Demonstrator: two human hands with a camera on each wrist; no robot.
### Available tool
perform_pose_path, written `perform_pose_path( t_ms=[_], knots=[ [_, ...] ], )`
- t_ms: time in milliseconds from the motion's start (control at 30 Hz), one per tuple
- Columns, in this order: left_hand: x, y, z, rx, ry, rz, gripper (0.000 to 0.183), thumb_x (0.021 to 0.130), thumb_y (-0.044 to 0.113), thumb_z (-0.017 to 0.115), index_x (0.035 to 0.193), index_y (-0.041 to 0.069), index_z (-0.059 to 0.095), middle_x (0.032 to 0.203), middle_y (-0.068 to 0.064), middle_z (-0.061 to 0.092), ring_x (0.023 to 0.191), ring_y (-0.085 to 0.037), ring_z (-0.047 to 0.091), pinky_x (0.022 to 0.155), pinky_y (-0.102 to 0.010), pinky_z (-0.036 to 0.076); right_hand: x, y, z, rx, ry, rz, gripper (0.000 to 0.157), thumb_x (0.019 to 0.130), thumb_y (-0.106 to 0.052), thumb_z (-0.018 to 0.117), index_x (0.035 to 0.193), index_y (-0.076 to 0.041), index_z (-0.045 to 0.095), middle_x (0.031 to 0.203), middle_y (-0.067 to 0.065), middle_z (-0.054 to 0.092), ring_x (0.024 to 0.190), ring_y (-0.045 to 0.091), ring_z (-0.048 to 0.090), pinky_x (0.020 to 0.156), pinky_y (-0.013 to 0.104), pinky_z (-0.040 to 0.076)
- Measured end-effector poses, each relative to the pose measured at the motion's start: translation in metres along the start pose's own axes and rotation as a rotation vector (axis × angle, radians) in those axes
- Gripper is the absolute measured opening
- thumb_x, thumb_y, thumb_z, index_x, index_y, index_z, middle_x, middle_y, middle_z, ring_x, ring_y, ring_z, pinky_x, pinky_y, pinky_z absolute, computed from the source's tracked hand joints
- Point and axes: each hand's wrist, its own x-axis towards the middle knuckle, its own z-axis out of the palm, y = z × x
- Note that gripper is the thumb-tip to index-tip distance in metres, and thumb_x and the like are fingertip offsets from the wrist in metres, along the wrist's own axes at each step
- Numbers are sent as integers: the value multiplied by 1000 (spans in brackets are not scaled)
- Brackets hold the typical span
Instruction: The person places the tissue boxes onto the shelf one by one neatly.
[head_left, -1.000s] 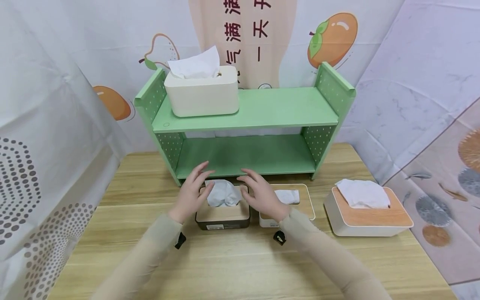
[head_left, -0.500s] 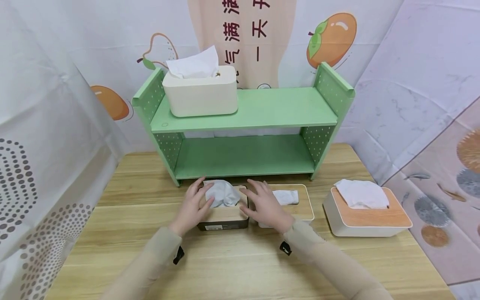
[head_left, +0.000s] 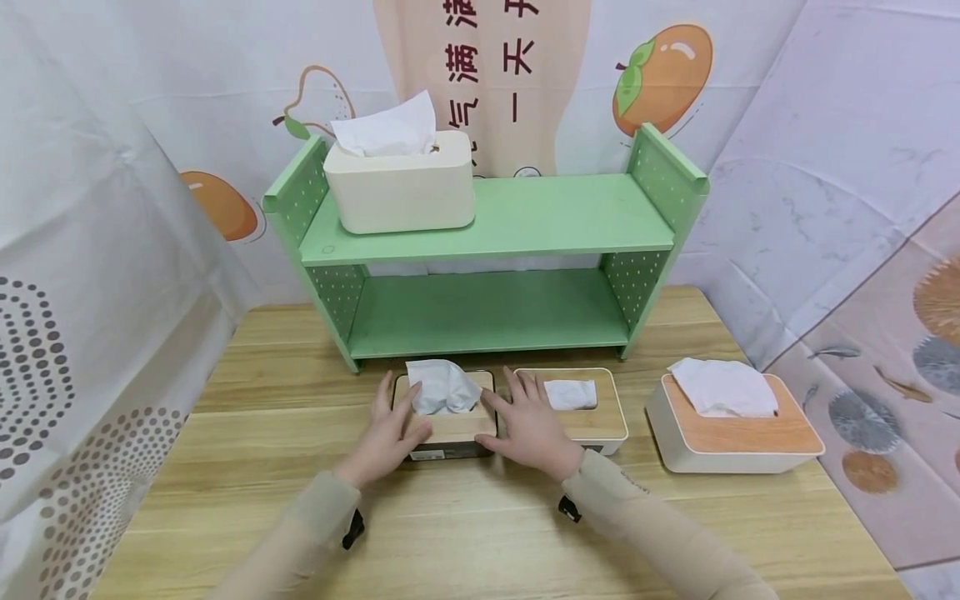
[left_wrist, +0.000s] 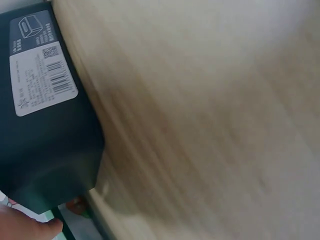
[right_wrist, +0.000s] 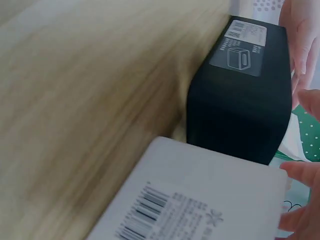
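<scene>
A black tissue box [head_left: 457, 429] with a wooden lid and a tissue sticking up stands on the table, below the shelf. My left hand [head_left: 386, 433] lies along its left side, thumb over the front left corner. On the other side my right hand [head_left: 532, 429] spreads its fingers between this box and a white tissue box [head_left: 607, 417] with a wooden lid. The black side with its label fills the left of the left wrist view [left_wrist: 50, 135]. Right fingers [right_wrist: 300, 172] appear beside the white box in the right wrist view. Firm contact with the black box is unclear.
Behind the boxes stands a green two-tier shelf [head_left: 480, 321]. A cream tissue box [head_left: 405, 196] sits on its upper tier, at the left. Farther right on the table [head_left: 465, 533] is another white tissue box [head_left: 750, 458] with an orange-brown wooden lid.
Both hands have come down from above the black tissue box to its two sides, the right one shifting slightly rightward. The boxes have stayed in place.
</scene>
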Motion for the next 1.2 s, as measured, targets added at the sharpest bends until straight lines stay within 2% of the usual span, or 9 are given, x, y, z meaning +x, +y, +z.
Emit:
perform_pose_path(
  t_ms=[133,300,400,500,600,733,867,1000,1200],
  knots=[
    [-2,-2,4,-13,-49,-38,70,90,38,58,147,13,27,152,-25,-14,139,-46,-4,102,-67,25,0,-1,4,-41,-34,27,69,79,-65,55,132,-21,51,141,24,41,130,43,34,109,61,21],
    [-2,0,5,-43,-71,-75,72,89,39,59,147,12,27,153,-23,-13,140,-44,-6,103,-66,25,-2,-4,12,-84,-29,17,75,76,-71,53,132,-20,52,124,17,58,129,42,37,108,61,21],
    [-2,0,5,-44,-76,-101,72,89,40,60,147,12,28,153,-24,-11,140,-44,-6,103,-66,25,-4,-5,15,-82,-10,3,77,75,-71,53,132,-19,52,118,14,62,127,42,40,108,60,23],
    [-4,0,5,-38,-74,-143,73,88,43,60,146,12,29,152,-27,-7,140,-46,-2,104,-65,24,-4,-8,16,-63,7,-12,78,75,-69,56,132,-17,51,115,13,64,127,43,40,108,60,23],
    [-6,-2,5,-21,-60,-179,74,86,46,60,146,14,30,151,-32,3,139,-49,7,104,-65,25,-4,-11,16,-40,7,-17,78,75,-67,58,133,-16,49,114,12,65,127,44,39,109,60,22],
    [-8,-6,5,-17,-42,-182,76,84,46,64,146,16,30,149,-33,14,136,-49,19,104,-61,29,-4,-15,17,-44,-18,-8,78,77,-66,58,135,-16,46,115,15,64,129,45,37,110,59,20],
    [-8,-9,6,-43,-36,-169,79,81,45,67,146,19,30,151,-30,15,136,-47,24,104,-59,32,-2,-20,19,-38,-37,13,77,77,-65,58,134,-15,48,118,21,61,129,44,37,112,57,17],
    [-7,-11,9,-67,-24,-157,81,79,46,69,146,20,32,151,-30,15,136,-46,25,104,-58,32,0,-25,21,16,-14,51,73,77,-62,62,131,-15,50,119,27,60,129,44,39,113,56,16],
    [-6,-13,11,-95,-14,-163,83,76,48,71,144,19,35,150,-31,17,135,-46,25,104,-57,33,-1,-25,27,50,76,85,69,71,-58,70,124,-16,56,115,24,62,125,43,44,111,56,22]
  ],
)
